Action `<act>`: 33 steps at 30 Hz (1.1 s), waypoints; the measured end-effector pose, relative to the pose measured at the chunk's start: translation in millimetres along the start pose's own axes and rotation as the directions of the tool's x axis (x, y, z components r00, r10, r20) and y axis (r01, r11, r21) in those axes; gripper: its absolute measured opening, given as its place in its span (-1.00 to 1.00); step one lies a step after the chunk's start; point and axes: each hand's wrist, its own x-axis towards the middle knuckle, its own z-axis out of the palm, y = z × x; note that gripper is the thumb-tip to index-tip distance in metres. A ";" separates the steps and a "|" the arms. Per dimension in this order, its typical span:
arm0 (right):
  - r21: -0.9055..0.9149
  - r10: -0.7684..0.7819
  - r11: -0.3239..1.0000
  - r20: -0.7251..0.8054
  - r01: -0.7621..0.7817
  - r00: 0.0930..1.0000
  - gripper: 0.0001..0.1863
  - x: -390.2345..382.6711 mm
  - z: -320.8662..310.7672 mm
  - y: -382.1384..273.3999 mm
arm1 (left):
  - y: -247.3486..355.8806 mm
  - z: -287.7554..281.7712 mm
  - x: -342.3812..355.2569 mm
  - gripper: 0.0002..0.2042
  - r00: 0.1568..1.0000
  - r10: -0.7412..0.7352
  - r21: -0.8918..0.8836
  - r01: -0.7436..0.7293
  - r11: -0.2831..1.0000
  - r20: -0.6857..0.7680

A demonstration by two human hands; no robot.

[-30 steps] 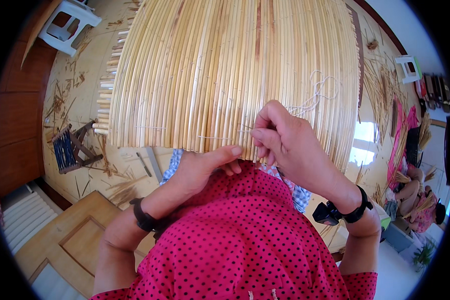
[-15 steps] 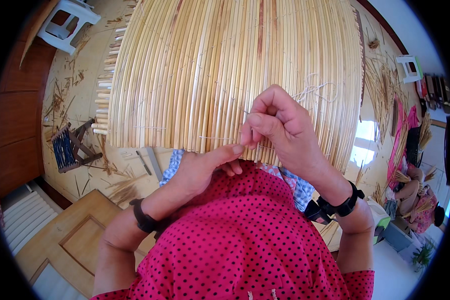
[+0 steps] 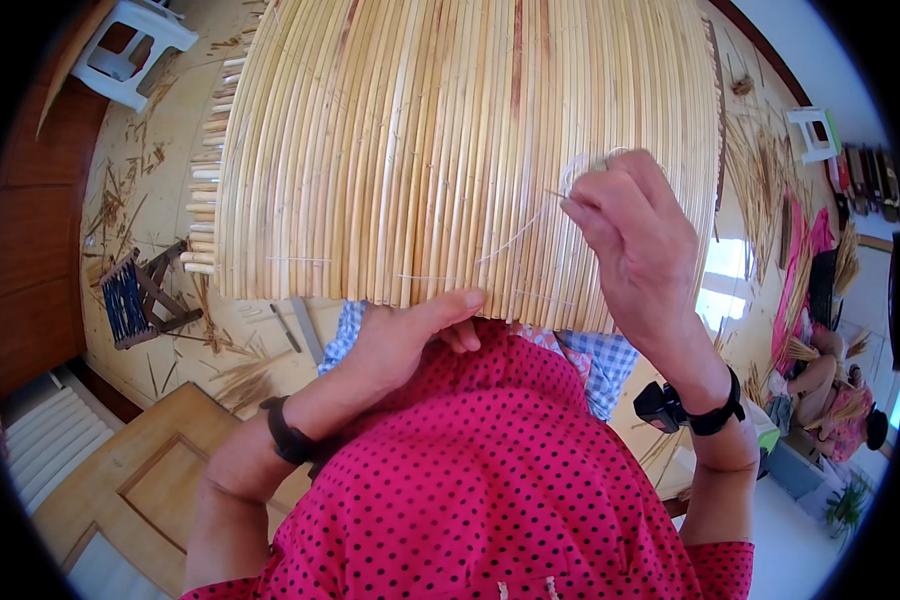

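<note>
A mat of pale straw stalks [image 3: 450, 150] lies in front of me, its stalks side by side and running away from me. My left hand [image 3: 405, 335] grips the mat's near edge, thumb on top and the other fingers underneath. Raised over the right part of the mat, my right hand [image 3: 640, 230] is closed in a pinch on a thin needle [image 3: 558, 194]. White thread [image 3: 515, 238] runs from the needle side down to the stalks near the edge. Short white stitches [image 3: 425, 277] cross the stalks along that edge.
Loose straw [image 3: 760, 190] litters the floor on both sides. A folding stool [image 3: 150, 295] and a knife-like tool [image 3: 285, 328] are at left. White plastic stools [image 3: 135, 50] stand farther off. Another person [image 3: 835, 400] sits at the far right among straw bundles.
My right hand has moved up and to the right with the needle, drawing the thread out from near the edge. My left hand has stayed in place.
</note>
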 end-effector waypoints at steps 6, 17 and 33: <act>0.100 0.007 0.995 0.188 -0.026 0.982 -0.81 -30.2 9.2 -21.5 | 1.4 1.8 -1.0 -0.69 1.000 -0.011 0.052 0.011 0.999 0.001; 0.192 0.238 0.939 0.240 -0.286 0.941 -0.78 -36.3 23.6 -24.2 | 6.3 4.0 -2.4 -0.76 0.999 -0.027 0.019 0.026 0.999 0.021; 0.140 0.221 0.950 0.335 -0.280 0.916 -0.89 -36.2 18.9 -22.7 | 4.0 -1.9 0.0 -0.69 0.998 -0.044 0.055 0.041 0.998 0.042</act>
